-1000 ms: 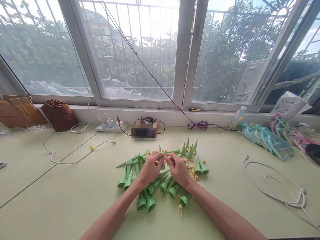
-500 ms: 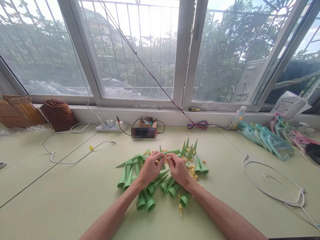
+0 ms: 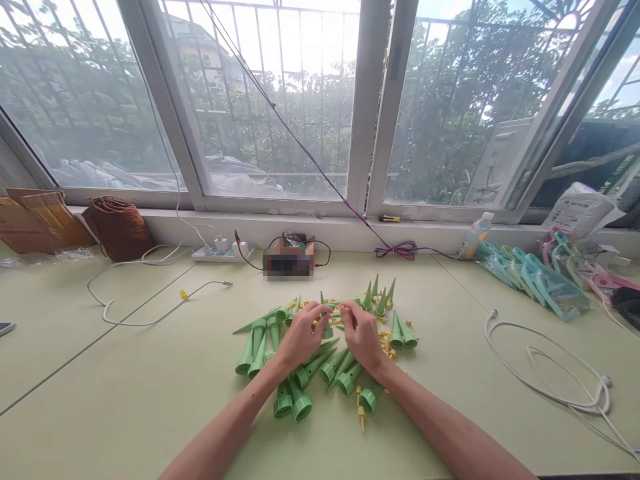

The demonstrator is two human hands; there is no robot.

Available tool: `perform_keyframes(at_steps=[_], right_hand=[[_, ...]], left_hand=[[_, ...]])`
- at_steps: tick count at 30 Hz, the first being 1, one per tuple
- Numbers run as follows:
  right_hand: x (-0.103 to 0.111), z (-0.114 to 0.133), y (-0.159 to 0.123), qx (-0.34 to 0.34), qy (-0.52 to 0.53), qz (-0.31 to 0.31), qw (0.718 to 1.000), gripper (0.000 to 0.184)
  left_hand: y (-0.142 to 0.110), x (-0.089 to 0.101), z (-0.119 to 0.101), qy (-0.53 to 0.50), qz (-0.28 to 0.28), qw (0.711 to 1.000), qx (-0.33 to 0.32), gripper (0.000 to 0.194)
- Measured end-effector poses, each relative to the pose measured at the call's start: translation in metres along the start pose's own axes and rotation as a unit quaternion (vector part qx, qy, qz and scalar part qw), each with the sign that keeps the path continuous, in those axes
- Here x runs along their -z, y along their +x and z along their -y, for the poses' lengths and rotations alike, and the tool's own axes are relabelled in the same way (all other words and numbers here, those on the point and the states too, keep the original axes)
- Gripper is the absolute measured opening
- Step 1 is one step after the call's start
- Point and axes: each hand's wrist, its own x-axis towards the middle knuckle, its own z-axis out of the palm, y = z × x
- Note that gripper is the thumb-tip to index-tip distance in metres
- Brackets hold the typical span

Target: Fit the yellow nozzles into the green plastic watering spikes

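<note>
My left hand [image 3: 304, 332] is closed in a pinch above the pile. An upright green spike [image 3: 323, 295] shows just behind its fingertips. Slightly apart from it, my right hand [image 3: 362, 336] is also closed, thumb and forefinger together. Whatever either pinch holds is too small or hidden to make out. Around and under both hands lie several hollow green plastic spikes [image 3: 301, 405] with wide ribbed ends. Small yellow nozzle-like pieces [image 3: 361, 419] are scattered among them, many beside my right wrist. Several green spikes [image 3: 381, 303] stand point-up behind my right hand.
A white cable [image 3: 545, 397] coils on the right, and another cable [image 3: 145, 325] lies on the left. Along the window wall are a brown bag [image 3: 119, 230], a power strip [image 3: 203, 256], a small box [image 3: 289, 263], a bottle [image 3: 477, 235] and pale green hangers [image 3: 545, 280].
My right hand has moved a little to the right, opening a gap between the two hands' fingertips. The left hand stays nearly in place. The pile looks the same.
</note>
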Motion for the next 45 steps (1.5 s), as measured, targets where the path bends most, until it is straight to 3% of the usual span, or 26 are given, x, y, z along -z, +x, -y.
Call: perform_keyframes(at_steps=[7, 22, 28, 39, 42, 45], right_hand=[[0.002, 0.004, 0.001, 0.006, -0.005, -0.035, 0.999, 0.029], [0.002, 0.004, 0.001, 0.006, 0.0, -0.05, 0.999, 0.027], [0.004, 0.004, 0.002, -0.005, 0.01, -0.07, 0.997, 0.023], [0.006, 0.005, 0.003, -0.001, -0.009, -0.088, 0.996, 0.036], [0.007, 0.004, 0.004, 0.002, -0.021, -0.092, 0.996, 0.039], [0.008, 0.003, 0.005, 0.006, -0.026, -0.095, 0.995, 0.039]], left_hand=[[-0.001, -0.001, 0.001, 0.013, 0.001, 1.0, -0.006, 0.025], [-0.001, 0.0, 0.004, 0.066, 0.012, 0.995, -0.072, 0.024], [-0.001, 0.001, 0.0, 0.048, -0.051, 0.993, -0.098, 0.019], [-0.001, 0.009, -0.015, 0.049, -0.197, 0.968, -0.148, 0.016], [-0.003, 0.008, -0.017, 0.044, -0.187, 0.969, -0.154, 0.013], [-0.005, 0.004, -0.016, 0.037, -0.138, 0.975, -0.169, 0.012]])
